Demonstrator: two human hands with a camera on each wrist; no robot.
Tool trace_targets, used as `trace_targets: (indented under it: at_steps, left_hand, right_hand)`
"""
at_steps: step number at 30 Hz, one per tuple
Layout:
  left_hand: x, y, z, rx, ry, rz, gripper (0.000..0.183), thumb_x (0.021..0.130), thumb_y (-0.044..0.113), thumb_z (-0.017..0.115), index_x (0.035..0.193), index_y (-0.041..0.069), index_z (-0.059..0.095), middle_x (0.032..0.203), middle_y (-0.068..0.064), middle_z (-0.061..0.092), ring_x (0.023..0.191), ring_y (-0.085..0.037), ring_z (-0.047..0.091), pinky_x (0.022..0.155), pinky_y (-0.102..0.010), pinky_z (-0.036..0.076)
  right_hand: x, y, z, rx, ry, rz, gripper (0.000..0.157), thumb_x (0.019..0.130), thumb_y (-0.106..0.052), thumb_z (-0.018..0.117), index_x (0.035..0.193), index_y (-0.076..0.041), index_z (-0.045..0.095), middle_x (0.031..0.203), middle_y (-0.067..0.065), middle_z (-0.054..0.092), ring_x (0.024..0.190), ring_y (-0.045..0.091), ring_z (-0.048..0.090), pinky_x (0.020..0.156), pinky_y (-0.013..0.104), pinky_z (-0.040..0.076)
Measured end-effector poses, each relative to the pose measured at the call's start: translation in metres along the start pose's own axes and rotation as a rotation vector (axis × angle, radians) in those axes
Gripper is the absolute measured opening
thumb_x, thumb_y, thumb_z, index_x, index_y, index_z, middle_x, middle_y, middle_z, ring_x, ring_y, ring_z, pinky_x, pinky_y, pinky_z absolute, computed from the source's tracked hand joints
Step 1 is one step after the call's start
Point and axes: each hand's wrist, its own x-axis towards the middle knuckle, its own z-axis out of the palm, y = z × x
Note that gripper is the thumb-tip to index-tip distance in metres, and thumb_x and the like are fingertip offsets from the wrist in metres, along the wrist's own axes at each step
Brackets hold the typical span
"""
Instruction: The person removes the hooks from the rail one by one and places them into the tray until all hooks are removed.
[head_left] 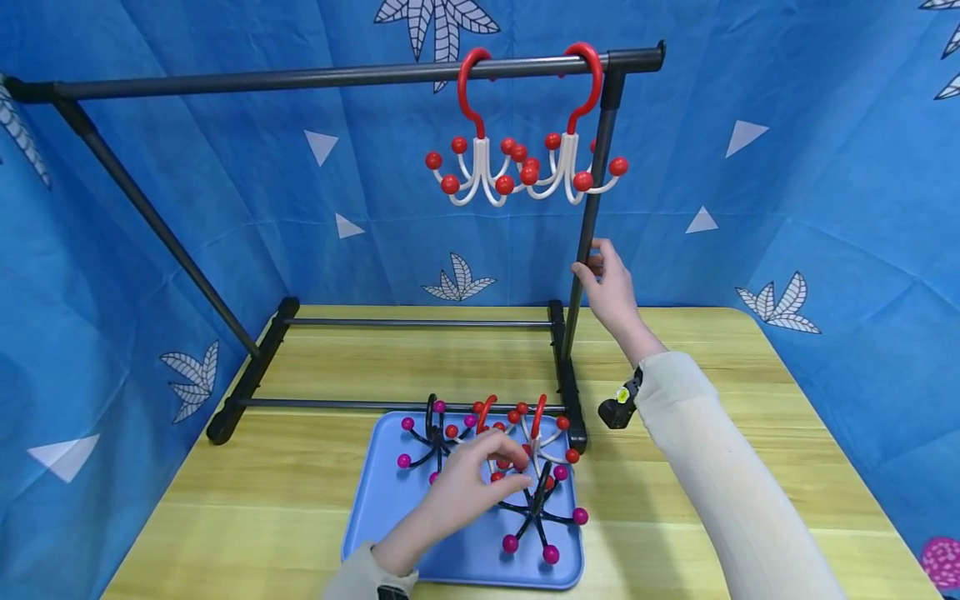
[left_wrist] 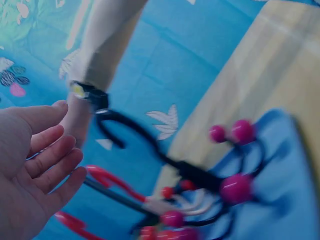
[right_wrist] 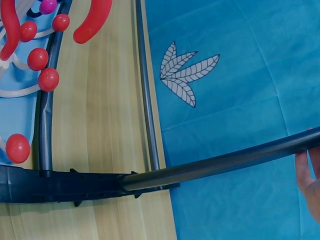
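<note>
My left hand [head_left: 480,477] hovers over the blue tray [head_left: 457,554] with loosely bent fingers and thumb apart, holding nothing. Nearest to it is a black multi-arm hook hanger [head_left: 536,505] with magenta ball tips, standing in the tray; its curved black hook [left_wrist: 135,122] shows in the left wrist view, apart from the fingers. My right hand [head_left: 613,292] grips the black right post [head_left: 588,229] of a hanging rack, thumb in front and fingers behind. From the rack's top bar [head_left: 300,79] hang two white hook hangers [head_left: 481,162] with red hooks and red ball tips.
Also in the tray are another black hanger [head_left: 435,435] and red-and-white hangers [head_left: 537,425], partly behind my left hand. The rack's base feet [head_left: 258,375] and lower bars [head_left: 420,322] rest on the wooden table [head_left: 247,492]. A blue patterned cloth [head_left: 262,167] hangs behind.
</note>
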Motion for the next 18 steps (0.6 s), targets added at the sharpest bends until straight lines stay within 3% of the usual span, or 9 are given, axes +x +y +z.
trace_targets:
  at_steps: [8, 13, 18]
  left_hand:
    - [0.02, 0.028, -0.038, 0.125, 0.107, 0.098, 0.017, 0.083, 0.031, 0.065, 0.097, 0.023, 0.062, 0.095, 0.011, 0.061, 0.092, -0.004, 0.057, 0.083, -0.036, 0.048]
    - [0.035, 0.045, -0.058, 0.172, 0.187, 0.162, 0.012, 0.085, 0.02, 0.065, 0.096, 0.016, 0.062, 0.094, 0.005, 0.062, 0.088, -0.005, 0.059, 0.081, -0.033, 0.051]
    - [0.052, 0.06, -0.079, 0.192, 0.256, 0.223, 0.012, 0.086, 0.019, 0.063, 0.096, 0.013, 0.061, 0.092, 0.004, 0.063, 0.085, -0.006, 0.059, 0.079, -0.026, 0.05]
  right_hand:
    - [-0.002, -0.002, -0.001, 0.001, -0.008, 0.01, 0.039, 0.094, -0.029, 0.048, 0.127, -0.012, 0.038, 0.11, 0.014, 0.051, 0.106, 0.029, 0.052, 0.089, 0.046, 0.043]
    - [-0.003, -0.002, -0.001, 0.0, -0.006, 0.007, 0.038, 0.094, -0.03, 0.048, 0.126, -0.012, 0.038, 0.109, 0.014, 0.051, 0.102, 0.028, 0.052, 0.086, 0.046, 0.044]
    - [-0.002, -0.002, 0.0, 0.002, 0.0, 0.003, 0.038, 0.094, -0.03, 0.048, 0.127, -0.014, 0.039, 0.109, 0.013, 0.051, 0.099, 0.028, 0.053, 0.083, 0.045, 0.044]
